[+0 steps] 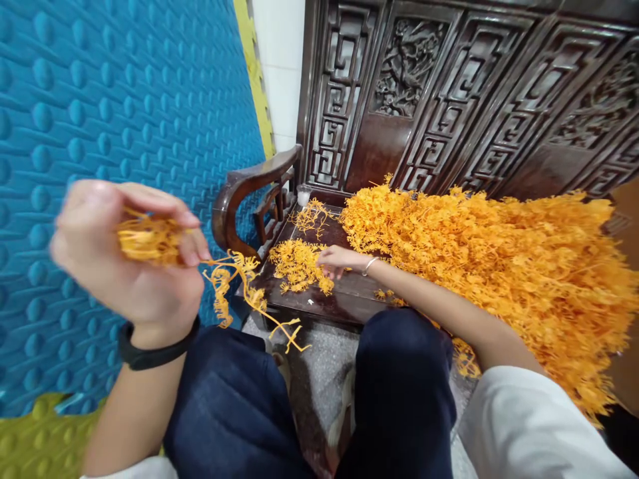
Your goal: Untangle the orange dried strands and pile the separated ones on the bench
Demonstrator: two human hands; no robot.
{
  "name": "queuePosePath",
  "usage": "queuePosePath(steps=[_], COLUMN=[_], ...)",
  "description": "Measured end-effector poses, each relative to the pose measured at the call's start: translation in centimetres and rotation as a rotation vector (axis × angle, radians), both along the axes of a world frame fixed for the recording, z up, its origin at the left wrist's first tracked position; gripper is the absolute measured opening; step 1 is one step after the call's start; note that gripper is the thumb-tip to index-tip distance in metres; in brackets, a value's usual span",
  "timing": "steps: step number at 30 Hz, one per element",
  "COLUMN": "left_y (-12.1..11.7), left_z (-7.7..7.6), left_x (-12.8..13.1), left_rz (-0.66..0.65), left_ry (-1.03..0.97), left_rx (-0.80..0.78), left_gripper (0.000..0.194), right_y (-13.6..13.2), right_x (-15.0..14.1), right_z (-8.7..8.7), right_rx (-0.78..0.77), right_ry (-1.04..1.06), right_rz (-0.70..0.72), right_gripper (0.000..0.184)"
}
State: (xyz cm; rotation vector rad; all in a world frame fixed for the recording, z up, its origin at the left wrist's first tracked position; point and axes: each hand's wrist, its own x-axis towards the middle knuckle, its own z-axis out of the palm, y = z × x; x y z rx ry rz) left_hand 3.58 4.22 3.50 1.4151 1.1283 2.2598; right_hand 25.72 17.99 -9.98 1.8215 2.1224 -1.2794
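My left hand [127,256] is raised close to the camera, fingers curled around a bunch of orange plastic sprigs [150,238]. A longer orange strand [249,293] dangles from it over my knees. My right hand [335,261] reaches forward to the dark wooden bench seat [344,296]. Its fingers pinch at a small heap of orange pieces [298,265] lying there. A thin bracelet circles the right wrist and a black band the left.
A big pile of orange plastic sprigs [499,266] covers the bench to the right. The carved dark wooden backrest [449,86] rises behind it, and a curved armrest [249,193] stands at the left. A blue foam mat [124,100] leans on the left.
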Motion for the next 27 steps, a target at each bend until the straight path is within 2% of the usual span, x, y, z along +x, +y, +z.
queuePosePath(steps=[2, 6, 9, 13, 18, 21, 24, 27], left_y=[0.5, 1.9, 2.7, 3.3, 3.4, 3.3, 3.5, 3.7], left_z=[-0.8, -2.8, -4.3, -5.5, -5.3, -5.0, -5.1, -5.5], left_x=[0.5, 1.3, 1.5, 1.6, 1.4, 1.3, 1.1, 0.9], left_rz=[-0.130, -0.318, -0.396, -0.380, -0.348, -0.338, -0.382, -0.423], left_ry=[-0.046, 0.017, 0.152, 0.343, 0.390, 0.371, 0.264, 0.151], left_rx=[0.049, -0.149, -0.268, -0.330, -0.314, -0.290, -0.218, -0.152], left_gripper=[0.022, 0.019, 0.018, 0.020, 0.021, 0.021, 0.022, 0.022], right_y=[0.7, 0.7, 0.1, -0.4, -0.2, -0.2, -1.4, -3.4], right_x=[2.7, 6.3, 6.9, 5.3, 3.1, 4.3, 6.2, 7.3], right_z=[-0.1, -1.8, -2.8, -2.7, -1.5, -0.7, -0.4, -1.1], right_rx=[0.052, -0.019, -0.067, -0.020, 0.059, 0.114, 0.142, 0.190], right_ry=[-0.123, -0.280, -0.271, -0.178, -0.168, -0.299, -0.465, -0.595], right_rz=[-0.103, -0.183, -0.197, -0.156, -0.052, -0.007, 0.055, 0.113], right_gripper=[0.028, 0.029, 0.030, 0.021, 0.025, 0.016, 0.003, 0.021])
